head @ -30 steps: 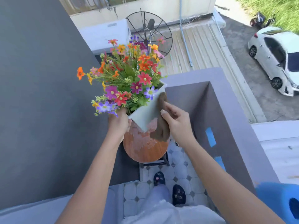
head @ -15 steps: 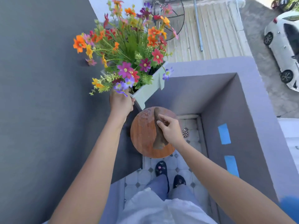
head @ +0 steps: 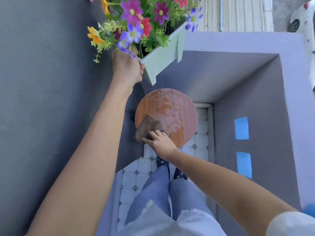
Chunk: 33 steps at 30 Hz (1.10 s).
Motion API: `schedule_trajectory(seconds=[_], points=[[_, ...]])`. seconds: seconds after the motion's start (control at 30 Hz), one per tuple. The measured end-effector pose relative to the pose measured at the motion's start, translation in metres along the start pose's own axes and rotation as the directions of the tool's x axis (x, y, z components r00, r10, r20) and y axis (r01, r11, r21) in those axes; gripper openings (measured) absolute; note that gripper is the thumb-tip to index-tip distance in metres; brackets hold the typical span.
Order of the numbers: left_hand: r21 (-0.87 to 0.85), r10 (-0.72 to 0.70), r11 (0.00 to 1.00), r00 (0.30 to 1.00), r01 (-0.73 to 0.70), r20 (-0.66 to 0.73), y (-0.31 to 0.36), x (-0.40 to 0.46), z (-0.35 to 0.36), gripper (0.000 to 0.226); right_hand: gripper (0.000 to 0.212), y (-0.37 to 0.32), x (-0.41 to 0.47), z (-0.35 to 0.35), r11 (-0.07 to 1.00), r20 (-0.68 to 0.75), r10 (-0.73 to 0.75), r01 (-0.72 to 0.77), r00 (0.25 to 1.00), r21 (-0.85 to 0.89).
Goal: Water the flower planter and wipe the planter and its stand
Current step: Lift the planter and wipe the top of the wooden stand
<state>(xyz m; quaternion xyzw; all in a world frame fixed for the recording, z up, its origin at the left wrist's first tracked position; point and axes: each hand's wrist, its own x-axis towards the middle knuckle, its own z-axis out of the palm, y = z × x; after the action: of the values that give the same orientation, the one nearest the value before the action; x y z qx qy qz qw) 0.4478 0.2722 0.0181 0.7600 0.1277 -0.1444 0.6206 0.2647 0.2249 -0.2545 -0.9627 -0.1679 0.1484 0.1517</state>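
My left hand [head: 127, 67] grips the near corner of a pale green planter [head: 163, 57] and holds it up in the air, tilted, above the stand. Colourful flowers [head: 141, 19] fill the planter and run off the top of the view. Below it is the stand, a round brown stool top [head: 172, 113] with wet, patchy marks. My right hand [head: 159, 141] presses a brown cloth [head: 150, 126] flat on the near left part of the stool top.
A dark grey wall [head: 42, 99] is close on the left. A low purple-grey parapet [head: 255, 79] wraps the far and right sides, with two blue tape strips [head: 242, 127] on it. White patterned tiles [head: 141, 167] cover the narrow floor. My legs and shoes are below the stool.
The cloth moved from the planter's side down onto the stool top, then to its near left part. The planter stays lifted in my left hand. The view tipped downward.
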Motion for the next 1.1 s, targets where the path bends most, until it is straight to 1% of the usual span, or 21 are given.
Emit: schedule_trajectory(seconds=[0.03, 0.1, 0.17, 0.27, 0.33, 0.37, 0.5, 0.53, 0.57, 0.63, 0.73, 0.77, 0.8, 0.83, 0.87, 0.9, 0.93, 0.97, 1.03, 1.1], points=[[0.005, 0.006, 1.0, 1.0, -0.006, -0.001, 0.0, 0.002, -0.002, 0.029, 0.048, 0.007, 0.0, 0.004, 0.999, -0.052, -0.016, 0.014, 0.998, -0.047], [0.01, 0.017, 1.0, 1.0, -0.017, 0.004, -0.001, 0.003, -0.004, 0.029, 0.045, 0.025, 0.004, 0.001, 0.996, -0.122, 0.027, -0.037, 0.992, -0.08], [0.004, 0.006, 1.0, 1.0, -0.006, 0.009, 0.0, 0.005, -0.006, 0.031, 0.046, 0.052, 0.01, -0.013, 0.984, -0.147, 0.156, -0.168, 0.977, -0.068], [-0.016, 0.007, 1.0, 1.0, -0.007, 0.008, 0.003, 0.006, -0.005, 0.03, 0.046, 0.102, 0.017, -0.039, 0.913, -0.169, 0.406, -0.408, 0.898, 0.027], [-0.014, 0.015, 1.0, 1.0, -0.014, 0.01, 0.003, 0.008, -0.007, 0.029, 0.044, 0.125, 0.018, -0.049, 0.858, -0.166, 0.514, -0.503, 0.842, 0.104], [-0.012, 0.018, 1.0, 1.0, -0.018, 0.015, 0.002, 0.008, -0.007, 0.029, 0.046, 0.131, 0.018, -0.051, 0.834, -0.164, 0.551, -0.532, 0.818, 0.145], [0.001, 0.024, 1.0, 1.0, -0.024, 0.016, 0.001, 0.007, -0.009, 0.028, 0.061, 0.123, 0.024, -0.054, 0.742, -0.164, 0.661, -0.604, 0.733, 0.29], [0.001, 0.02, 1.0, 1.0, -0.02, 0.015, 0.001, 0.007, -0.01, 0.028, 0.063, 0.119, 0.024, -0.052, 0.728, -0.17, 0.677, -0.617, 0.716, 0.298], [0.002, 0.018, 1.0, 1.0, -0.018, 0.016, 0.001, 0.006, -0.011, 0.027, 0.063, 0.116, 0.022, -0.05, 0.723, -0.181, 0.687, -0.636, 0.704, 0.269], [0.012, 0.021, 1.0, 1.0, -0.021, 0.021, 0.0, 0.007, -0.013, 0.027, 0.058, 0.115, 0.015, -0.043, 0.707, -0.215, 0.707, -0.679, 0.674, 0.195], [0.023, 0.023, 0.999, 0.999, -0.024, 0.025, -0.002, 0.008, -0.014, 0.028, 0.045, 0.117, 0.007, -0.037, 0.683, -0.258, 0.729, -0.698, 0.634, 0.215], [0.031, 0.021, 0.999, 0.999, -0.022, 0.024, -0.002, 0.009, -0.013, 0.028, 0.044, 0.115, 0.008, -0.036, 0.692, -0.261, 0.721, -0.682, 0.641, 0.236], [0.037, 0.017, 0.999, 1.0, -0.018, 0.023, -0.003, 0.009, -0.012, 0.027, 0.042, 0.11, 0.009, -0.036, 0.718, -0.256, 0.696, -0.646, 0.671, 0.258], [0.04, 0.01, 0.999, 1.0, -0.011, 0.023, -0.003, 0.01, -0.011, 0.027, 0.041, 0.102, 0.009, -0.035, 0.762, -0.24, 0.645, -0.587, 0.725, 0.273], [0.041, 0.003, 0.999, 1.0, -0.004, 0.021, -0.002, 0.01, -0.01, 0.027, 0.039, 0.091, 0.007, -0.032, 0.819, -0.215, 0.563, -0.504, 0.798, 0.274], [0.04, -0.003, 0.999, 1.0, 0.002, 0.019, -0.001, 0.01, -0.01, 0.027, 0.038, 0.079, 0.004, -0.027, 0.881, -0.195, 0.447, -0.392, 0.873, 0.265], [0.039, -0.005, 0.999, 1.0, 0.005, 0.017, 0.0, 0.01, -0.009, 0.027, 0.037, 0.066, 0.001, -0.019, 0.933, -0.179, 0.313, -0.267, 0.933, 0.24], [0.038, -0.004, 0.999, 1.0, 0.003, 0.017, 0.0, 0.01, -0.009, 0.027, 0.036, 0.053, 0.0, -0.008, 0.969, -0.167, 0.183, -0.149, 0.969, 0.199], [0.038, 0.002, 0.999, 1.0, -0.002, 0.014, 0.002, 0.01, -0.009, 0.027, 0.031, 0.028, 0.004, 0.012, 0.994, -0.153, -0.012, 0.029, 0.988, 0.11], [0.038, 0.009, 0.999, 1.0, -0.009, 0.012, 0.003, 0.011, -0.009, 0.027, 0.031, 0.012, 0.02, 0.022, 0.991, -0.166, -0.12, 0.127, 0.979, 0.031]])
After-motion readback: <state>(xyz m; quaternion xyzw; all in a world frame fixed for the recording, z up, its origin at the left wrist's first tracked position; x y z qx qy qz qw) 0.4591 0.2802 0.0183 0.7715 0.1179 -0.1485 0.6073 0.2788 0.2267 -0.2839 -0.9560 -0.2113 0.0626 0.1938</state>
